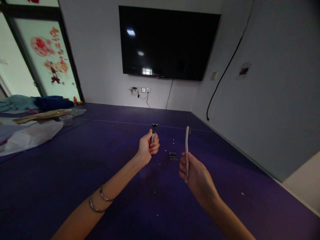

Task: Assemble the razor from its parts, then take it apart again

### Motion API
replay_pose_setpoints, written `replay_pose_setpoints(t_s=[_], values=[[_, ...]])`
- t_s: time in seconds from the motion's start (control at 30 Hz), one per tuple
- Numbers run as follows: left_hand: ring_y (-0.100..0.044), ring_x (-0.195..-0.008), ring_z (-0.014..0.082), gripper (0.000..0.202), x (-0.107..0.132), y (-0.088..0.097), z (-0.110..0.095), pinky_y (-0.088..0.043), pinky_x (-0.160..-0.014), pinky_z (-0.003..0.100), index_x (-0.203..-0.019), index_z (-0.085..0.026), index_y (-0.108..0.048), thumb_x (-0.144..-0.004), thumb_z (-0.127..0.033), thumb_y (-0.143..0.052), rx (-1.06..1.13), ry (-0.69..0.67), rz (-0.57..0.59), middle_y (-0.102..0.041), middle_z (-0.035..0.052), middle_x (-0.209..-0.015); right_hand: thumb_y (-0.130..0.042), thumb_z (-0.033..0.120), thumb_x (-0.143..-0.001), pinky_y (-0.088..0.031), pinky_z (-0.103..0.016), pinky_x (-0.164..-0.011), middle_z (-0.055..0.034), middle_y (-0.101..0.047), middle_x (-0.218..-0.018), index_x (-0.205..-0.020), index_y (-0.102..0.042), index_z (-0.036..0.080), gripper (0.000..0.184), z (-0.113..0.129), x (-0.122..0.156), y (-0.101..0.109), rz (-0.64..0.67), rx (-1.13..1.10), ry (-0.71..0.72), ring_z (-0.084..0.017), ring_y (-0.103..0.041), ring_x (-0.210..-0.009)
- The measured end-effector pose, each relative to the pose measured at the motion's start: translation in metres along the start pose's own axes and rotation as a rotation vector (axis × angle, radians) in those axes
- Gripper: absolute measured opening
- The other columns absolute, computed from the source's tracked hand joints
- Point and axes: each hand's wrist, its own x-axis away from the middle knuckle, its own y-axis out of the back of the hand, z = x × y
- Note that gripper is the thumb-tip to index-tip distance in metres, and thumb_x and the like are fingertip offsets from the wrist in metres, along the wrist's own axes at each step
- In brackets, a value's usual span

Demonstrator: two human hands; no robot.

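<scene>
In my left hand (pixel 147 145), closed around its handle, a razor (pixel 153 136) stands upright with its dark head at the top. My right hand (pixel 196 173) grips a pale toothbrush (pixel 187 143) by the lower part of its handle, bristles up and facing right. The two hands are apart, both raised over the purple surface (pixel 120 200). Between them, a small dark case (pixel 173 155) with slots lies on that surface; what it contains is too small to tell.
Clear plastic sheeting (pixel 32 136) and folded cloths (pixel 52 102) lie at the left. A large television (pixel 170 43) hangs on the far wall above sockets (pixel 143 90). A black cable (pixel 222 76) dangles along the right wall. Small white scraps dot the purple surface.
</scene>
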Motion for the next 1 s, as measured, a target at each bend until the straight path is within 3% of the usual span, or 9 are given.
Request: replay_pose_setpoints(t_s=[0.13, 0.3, 0.43, 0.57, 0.67, 0.83, 1.0], values=[[-0.014, -0.029, 0.0026, 0.045, 0.0, 0.001, -0.005, -0.009, -0.029, 0.014, -0.056, -0.016, -0.039, -0.089, -0.046, -0.037, -0.002, -0.005, 0.025, -0.02, -0.0085, -0.042, -0.068, 0.043, -0.066, -0.041, -0.024, -0.049, 0.0026, -0.048, -0.061, -0.073, -0.056, 0.019, 0.027, -0.004, -0.016, 0.014, -0.047, 0.169, 0.103, -0.01, -0.045, -0.052], [-0.013, -0.03, 0.003, 0.044, 0.001, -0.002, -0.003, -0.01, -0.029, 0.014, -0.056, -0.016, -0.04, -0.091, -0.044, -0.033, -0.022, 0.014, 0.032, -0.02, -0.0084, -0.042, -0.06, 0.045, -0.07, -0.029, -0.023, -0.043, 0.0044, -0.042, -0.049, -0.064, -0.054, 0.019, 0.028, -0.015, -0.036, 0.033, 0.0, 0.701, 0.238, -0.01, -0.04, -0.044], [-0.012, -0.03, 0.0029, 0.045, 0.002, -0.004, -0.001, -0.01, -0.029, 0.014, -0.056, -0.016, -0.04, -0.09, -0.045, -0.034, -0.019, 0.028, 0.045, -0.021, -0.0084, -0.042, -0.05, 0.039, -0.076, -0.031, -0.025, -0.049, 0.0009, -0.048, -0.05, -0.053, -0.05, 0.018, 0.03, -0.03, -0.053, 0.047, 0.057, 1.152, 0.38, -0.012, -0.046, -0.049], [-0.012, -0.03, 0.0027, 0.045, 0.002, -0.004, 0.0, -0.009, -0.029, 0.013, -0.056, -0.016, -0.04, -0.09, -0.046, -0.035, -0.01, 0.038, 0.056, -0.02, -0.0085, -0.042, -0.047, 0.034, -0.076, -0.033, -0.026, -0.053, -0.0051, -0.06, -0.058, -0.057, -0.057, 0.018, 0.027, -0.049, -0.068, 0.054, 0.001, 1.59, 0.274, -0.018, -0.057, -0.058], [-0.012, -0.03, 0.0027, 0.046, 0.003, -0.005, 0.001, -0.009, -0.029, 0.013, -0.056, -0.016, -0.039, -0.09, -0.047, -0.035, -0.01, 0.047, 0.064, -0.02, -0.0084, -0.042, -0.046, 0.035, -0.077, -0.037, -0.027, -0.056, -0.0107, -0.067, -0.072, -0.066, -0.063, 0.018, 0.027, -0.06, -0.076, 0.054, -0.013, 1.775, 0.184, -0.023, -0.063, -0.069], [-0.01, -0.031, 0.003, 0.047, 0.004, -0.007, 0.004, -0.01, -0.028, 0.013, -0.056, -0.016, -0.04, -0.089, -0.049, -0.034, -0.018, 0.05, 0.07, -0.02, -0.0085, -0.041, -0.043, 0.036, -0.078, -0.044, -0.031, -0.064, -0.0137, -0.068, -0.084, -0.079, -0.067, 0.016, 0.031, -0.072, -0.085, 0.046, -0.035, 1.907, 0.108, -0.028, -0.065, -0.08], [-0.01, -0.031, 0.003, 0.048, 0.004, -0.009, 0.007, -0.011, -0.027, 0.013, -0.056, -0.016, -0.04, -0.089, -0.05, -0.033, -0.026, 0.06, 0.064, -0.021, -0.0086, -0.041, -0.041, 0.035, -0.079, -0.046, -0.035, -0.067, -0.0151, -0.068, -0.088, -0.083, -0.068, 0.015, 0.034, -0.079, -0.088, 0.041, -0.041, 1.948, 0.122, -0.029, -0.065, -0.083]])
